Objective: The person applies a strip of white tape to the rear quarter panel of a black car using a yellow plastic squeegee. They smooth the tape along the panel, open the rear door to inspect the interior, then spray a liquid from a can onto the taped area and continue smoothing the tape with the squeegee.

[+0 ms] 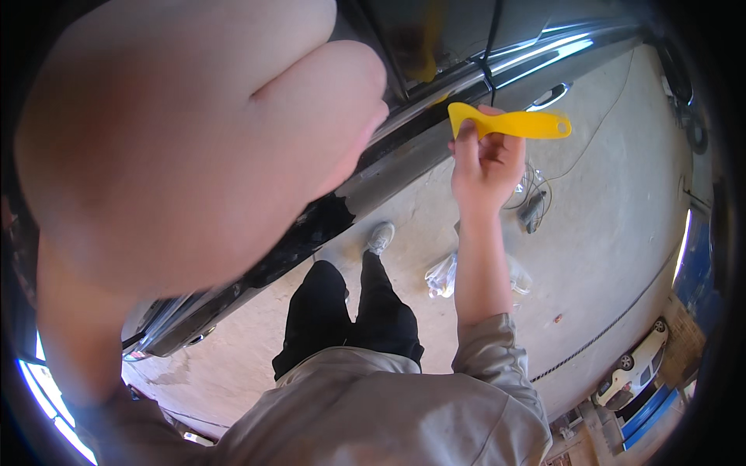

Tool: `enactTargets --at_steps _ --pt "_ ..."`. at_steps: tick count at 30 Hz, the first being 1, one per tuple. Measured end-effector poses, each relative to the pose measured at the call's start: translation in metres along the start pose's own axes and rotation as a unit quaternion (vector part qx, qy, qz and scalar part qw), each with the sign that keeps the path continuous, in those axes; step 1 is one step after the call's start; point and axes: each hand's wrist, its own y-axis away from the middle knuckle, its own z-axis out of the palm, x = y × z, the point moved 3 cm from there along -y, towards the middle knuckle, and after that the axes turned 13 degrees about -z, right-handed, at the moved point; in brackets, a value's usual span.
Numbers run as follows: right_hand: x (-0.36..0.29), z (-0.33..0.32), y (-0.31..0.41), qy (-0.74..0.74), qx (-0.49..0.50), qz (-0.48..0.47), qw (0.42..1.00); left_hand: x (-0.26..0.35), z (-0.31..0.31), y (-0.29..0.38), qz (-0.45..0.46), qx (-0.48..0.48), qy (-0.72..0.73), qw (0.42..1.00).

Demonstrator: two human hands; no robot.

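My right hand [488,175] grips a yellow plastic scraper [533,124] near its wide blade, thumb on the near face. The handle, with a hole at its end, points right. Behind the scraper runs the side of a dark car [382,185], with window glass [460,32] above and a door handle [548,96] further along. My left hand [204,151] is raised very near the camera, blurred, fingers curled; whether it holds anything is hidden. It covers much of the car. An uneven-edged black patch [326,221] shows on the bodywork below it.
On the concrete floor [606,192] lie a dark tool [531,211] with a coiled cord and a clear plastic bag [442,275]. A floor grate [588,343] crosses at the right. Beyond it stands a white car [638,364]. My shoe [381,237] is close to the dark car.
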Motion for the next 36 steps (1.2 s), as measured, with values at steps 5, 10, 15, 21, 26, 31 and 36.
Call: enactTargets --at_steps 5,10,15,21,26,31,36 --pt "-0.008 0.019 -0.006 -0.072 0.006 -0.063 0.995 0.003 -0.005 0.004 -0.035 -0.066 0.0 0.997" --pt "0.004 0.011 -0.004 -0.04 -0.043 -0.098 0.993 0.007 0.005 0.007 -0.015 -0.05 0.046 0.998" --pt "-0.017 0.015 -0.008 -0.079 -0.088 -0.081 0.99 0.015 0.012 0.011 -0.015 -0.044 0.086 0.995" --pt "-0.019 0.012 -0.012 -0.05 -0.113 -0.054 0.991 0.018 0.022 0.017 -0.014 -0.028 0.121 0.992" --pt "-0.018 0.013 -0.011 -0.064 -0.127 -0.027 0.99 0.025 0.027 0.018 -0.019 -0.025 0.141 0.989" --pt "-0.026 0.011 -0.015 0.024 -0.115 -0.08 0.99 0.035 0.031 0.027 -0.026 -0.044 0.186 0.981" --pt "-0.027 0.011 -0.009 0.005 -0.154 -0.12 0.981 0.026 0.035 0.02 0.004 -0.061 0.158 0.986"
